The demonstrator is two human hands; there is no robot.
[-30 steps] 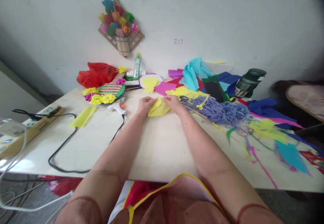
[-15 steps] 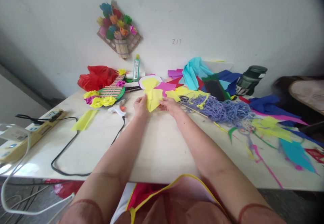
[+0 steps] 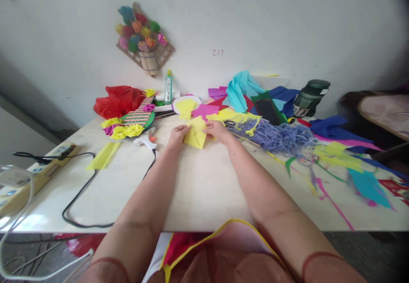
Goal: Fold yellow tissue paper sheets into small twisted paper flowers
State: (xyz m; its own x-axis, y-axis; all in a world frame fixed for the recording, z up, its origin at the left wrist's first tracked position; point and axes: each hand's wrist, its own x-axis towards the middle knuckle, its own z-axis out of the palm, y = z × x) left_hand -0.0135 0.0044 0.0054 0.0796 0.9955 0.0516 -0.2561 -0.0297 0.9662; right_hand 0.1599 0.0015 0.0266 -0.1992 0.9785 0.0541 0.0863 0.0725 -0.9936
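Observation:
A creased piece of yellow paper [image 3: 195,134] is stretched between my hands, over the middle of the white table. My left hand [image 3: 179,135] pinches its left edge, fingers closed. On the opposite edge, my right hand [image 3: 215,129] grips it between thumb and fingers. Just behind the paper lie a magenta paper piece [image 3: 206,111] and a white round piece [image 3: 196,101] with yellow paper on it. A white glue gun [image 3: 145,141] rests to the left of my left hand. Beside my right hand is a tangle of purple-blue string [image 3: 271,136].
A guitar-shaped craft [image 3: 137,119] with paper flowers stands at the left, near red crepe paper [image 3: 118,101]. A power strip [image 3: 41,172] and black cord [image 3: 79,189] occupy the left side. A dark bottle [image 3: 310,98], phone [image 3: 267,111] and coloured scraps lie right.
The yellow paper has turned and come slightly lower, toward me, with both hands still on it. My view has shifted a little to the right.

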